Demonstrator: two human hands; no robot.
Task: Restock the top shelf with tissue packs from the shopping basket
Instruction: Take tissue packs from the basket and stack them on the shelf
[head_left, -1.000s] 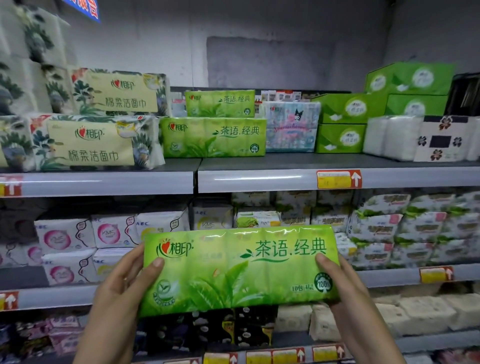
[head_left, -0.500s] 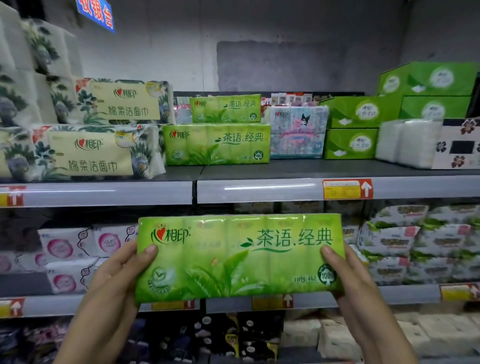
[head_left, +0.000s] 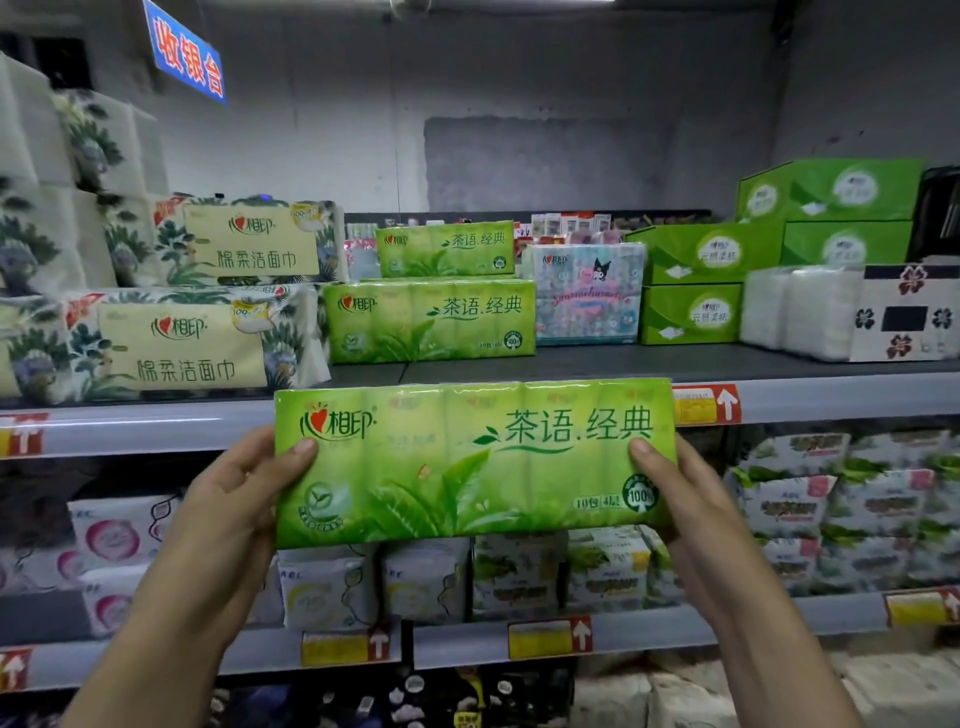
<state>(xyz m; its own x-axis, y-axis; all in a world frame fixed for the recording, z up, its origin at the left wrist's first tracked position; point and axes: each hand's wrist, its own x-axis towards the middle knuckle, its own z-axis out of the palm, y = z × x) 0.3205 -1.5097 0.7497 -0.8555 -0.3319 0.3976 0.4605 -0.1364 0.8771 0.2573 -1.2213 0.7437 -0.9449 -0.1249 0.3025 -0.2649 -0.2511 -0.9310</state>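
While clamping the tissue pack (head_left: 467, 462) at its left end, left hand (head_left: 234, 499): thumb on front, fingers hidden behind.
right hand (head_left: 691, 499): same pinch, right end.
tissue pack: centre frame, level, overlapping top shelf (head_left: 810, 397) lip, not yet on it.
matching green packs (head_left: 428, 319): stacked above, centre-left.
risk: catching the lip, or nudging the stack, if pushed in low.

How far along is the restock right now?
Done: two matching green packs already sit stacked on the top shelf. In hand: the left hand and right hand grip another green tissue pack at shelf-edge height, not yet placed. Left: setting it down; the basket is out of view, so remaining stock is unknown.
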